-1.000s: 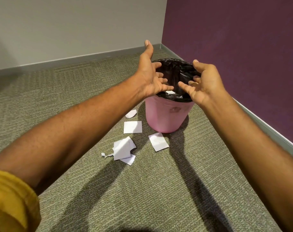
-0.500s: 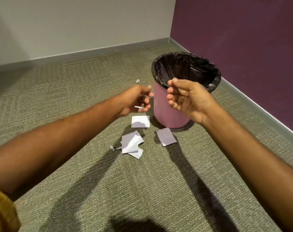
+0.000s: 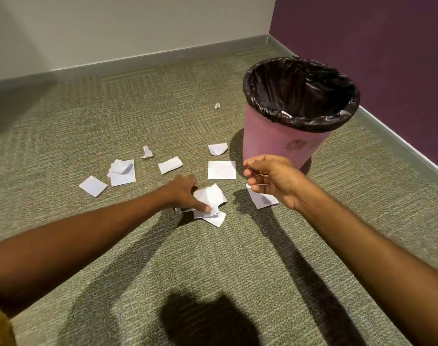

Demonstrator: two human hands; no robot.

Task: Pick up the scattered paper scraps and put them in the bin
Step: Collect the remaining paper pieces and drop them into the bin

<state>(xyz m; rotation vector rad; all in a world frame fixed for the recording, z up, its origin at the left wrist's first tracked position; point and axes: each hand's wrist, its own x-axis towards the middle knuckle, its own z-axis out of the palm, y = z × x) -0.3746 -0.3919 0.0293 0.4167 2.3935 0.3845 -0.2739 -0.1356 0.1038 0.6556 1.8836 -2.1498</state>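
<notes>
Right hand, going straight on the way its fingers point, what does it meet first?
Probably the square paper scrap left of the right hand, though the hand may be raised and pass over it.

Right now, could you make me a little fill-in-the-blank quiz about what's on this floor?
1. The pink bin has a ____ liner.
2. The clump of scraps is gripped by the person's ____ hand.
3. The wall behind the bin is ____.
Missing words: black; left; purple.
</notes>
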